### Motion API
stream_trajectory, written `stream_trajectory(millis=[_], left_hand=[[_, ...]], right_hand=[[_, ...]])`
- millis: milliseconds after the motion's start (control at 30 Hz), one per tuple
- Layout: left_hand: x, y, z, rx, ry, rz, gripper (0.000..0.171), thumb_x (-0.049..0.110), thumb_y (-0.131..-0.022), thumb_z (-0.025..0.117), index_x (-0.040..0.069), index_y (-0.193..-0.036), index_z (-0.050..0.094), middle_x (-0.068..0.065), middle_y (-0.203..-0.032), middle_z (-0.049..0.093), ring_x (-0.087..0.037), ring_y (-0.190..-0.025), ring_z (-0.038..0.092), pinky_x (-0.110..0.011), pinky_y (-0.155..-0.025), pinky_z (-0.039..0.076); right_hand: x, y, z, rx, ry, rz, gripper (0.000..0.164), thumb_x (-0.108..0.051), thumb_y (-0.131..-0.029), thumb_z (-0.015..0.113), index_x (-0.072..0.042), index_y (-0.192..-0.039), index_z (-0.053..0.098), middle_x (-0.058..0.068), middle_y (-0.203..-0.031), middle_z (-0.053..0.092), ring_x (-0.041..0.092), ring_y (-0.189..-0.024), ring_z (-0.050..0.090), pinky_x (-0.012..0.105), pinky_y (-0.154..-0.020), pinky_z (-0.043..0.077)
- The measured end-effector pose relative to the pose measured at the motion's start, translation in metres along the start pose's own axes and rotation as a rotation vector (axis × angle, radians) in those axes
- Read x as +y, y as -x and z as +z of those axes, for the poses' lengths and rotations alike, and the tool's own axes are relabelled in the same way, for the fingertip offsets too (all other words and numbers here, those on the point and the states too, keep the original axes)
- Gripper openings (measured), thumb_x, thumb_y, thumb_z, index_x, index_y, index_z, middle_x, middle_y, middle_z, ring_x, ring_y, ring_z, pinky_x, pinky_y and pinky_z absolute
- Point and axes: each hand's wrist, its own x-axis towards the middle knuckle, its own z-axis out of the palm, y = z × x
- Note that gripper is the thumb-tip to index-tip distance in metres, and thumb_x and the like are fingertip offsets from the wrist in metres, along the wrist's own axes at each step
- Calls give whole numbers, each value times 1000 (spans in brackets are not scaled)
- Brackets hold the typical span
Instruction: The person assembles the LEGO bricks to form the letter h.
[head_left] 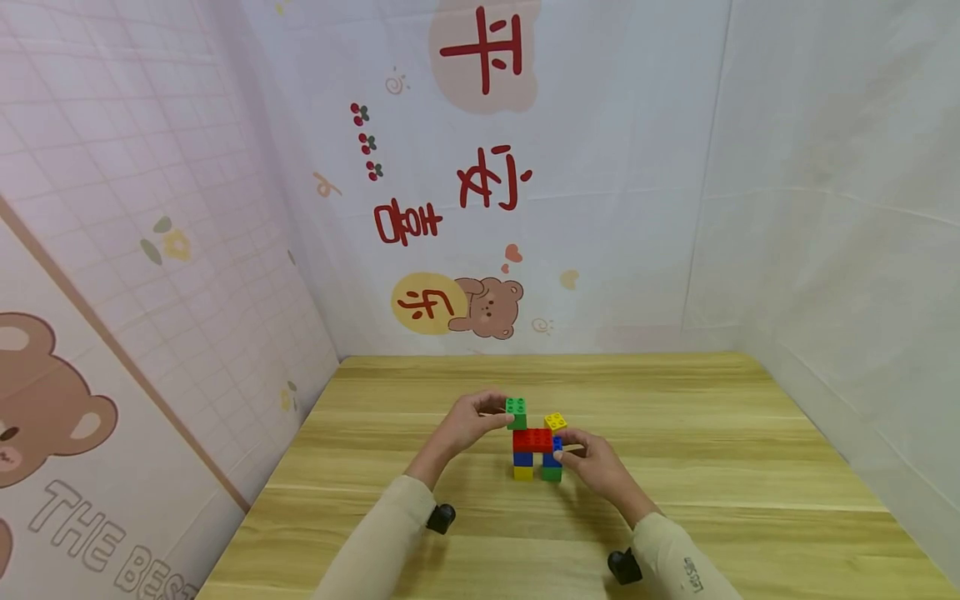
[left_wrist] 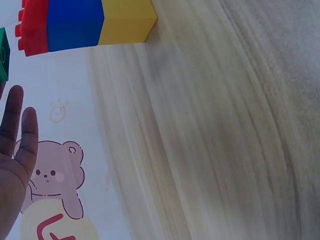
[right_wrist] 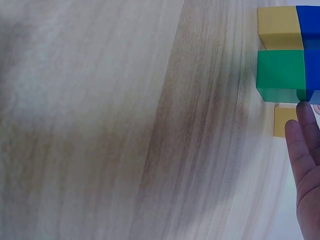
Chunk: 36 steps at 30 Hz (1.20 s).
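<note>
A small arch of toy building bricks stands on the table. Its red brick bridges two columns: blue over a yellow brick at left, blue over a green brick at right. My left hand pinches another green brick just above the red one; the left wrist view shows a gap between them. On the arch's right side, the thumb and fingers of my right hand pinch the right blue brick, whose studs show beside the red brick. The fingers partly hide it.
A loose yellow brick sits on the wooden table behind the arch, close to the right fingers. Printed cloth walls enclose the back and sides. A black piece is at the left cuff, another at the right.
</note>
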Motion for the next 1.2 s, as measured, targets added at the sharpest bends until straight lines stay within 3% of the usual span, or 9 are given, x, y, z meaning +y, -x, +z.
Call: stream_trajectory(millis=[233, 467, 700, 1033, 1200], left_hand=[[-5, 1, 4, -14, -1, -4, 27, 35, -92, 72, 22, -116, 70, 3, -107, 67, -22, -102, 61, -48, -90, 51], [-7, 4, 7, -22, -29, -9, 28, 32, -93, 72, 19, -117, 70, 2, -108, 67, -22, -101, 60, -40, -86, 52], [-7, 4, 10, -37, -22, 1, 30, 34, -93, 71, 19, -119, 70, 3, -107, 67, -21, -102, 60, -40, -88, 51], [-11, 3, 17, 23, -10, -12, 27, 30, -94, 70, 17, -118, 70, 0, -107, 68, -22, -100, 60, -40, -87, 51], [-10, 3, 18, 20, 4, -3, 33, 33, -92, 72, 18, -121, 69, 2, -107, 68, -21, -101, 61, -39, -89, 51]], right_hand=[[-1, 0, 0, -5, -1, 1, 31, -15, -95, 68, -8, -126, 65, 10, -124, 62, 30, -108, 63, 45, -87, 54], [-1, -1, 1, -5, -2, -3, 31, -15, -96, 68, -9, -125, 65, 9, -124, 63, 31, -109, 63, 45, -87, 54], [-1, -2, 0, -6, -3, -5, 29, -15, -96, 68, -10, -124, 66, 8, -121, 63, 28, -105, 64, 44, -86, 54], [-2, -2, -1, -6, 2, 2, 32, -16, -96, 68, -8, -126, 64, 10, -124, 63, 29, -106, 64, 45, -87, 54], [-1, -3, -1, -5, 13, 1, 32, -16, -96, 68, -8, -127, 64, 10, -125, 63, 30, -107, 64, 45, -86, 54]])
